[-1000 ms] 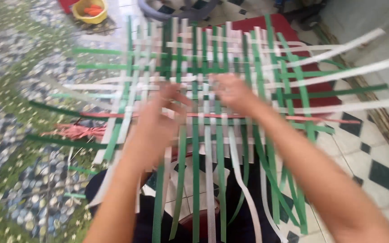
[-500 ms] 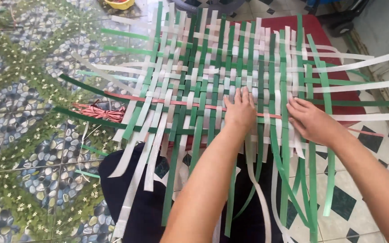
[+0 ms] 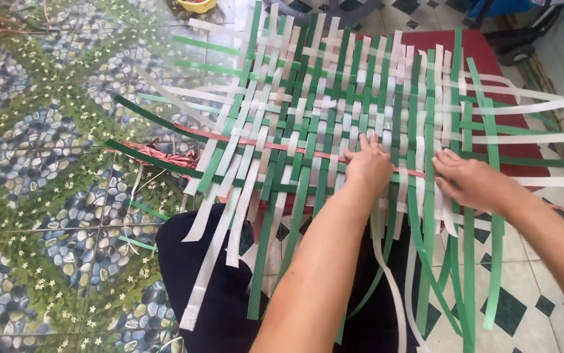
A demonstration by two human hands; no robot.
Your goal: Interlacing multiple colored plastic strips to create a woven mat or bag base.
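Both hands are flat on the woven mat point(image 3: 360, 98) of green and white strips, spread over the tiled floor point(image 3: 47, 163). Left hand point(image 3: 368, 167) presses open-palmed on the red strip point(image 3: 256, 142) near the mat's near edge; right hand point(image 3: 468, 180), fingers loosely spread, gripping nothing, rests just beside it.

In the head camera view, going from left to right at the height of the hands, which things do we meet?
Pebble-pattern floor tiles → bundle of red strips → left hand → right hand → loose white strip end.
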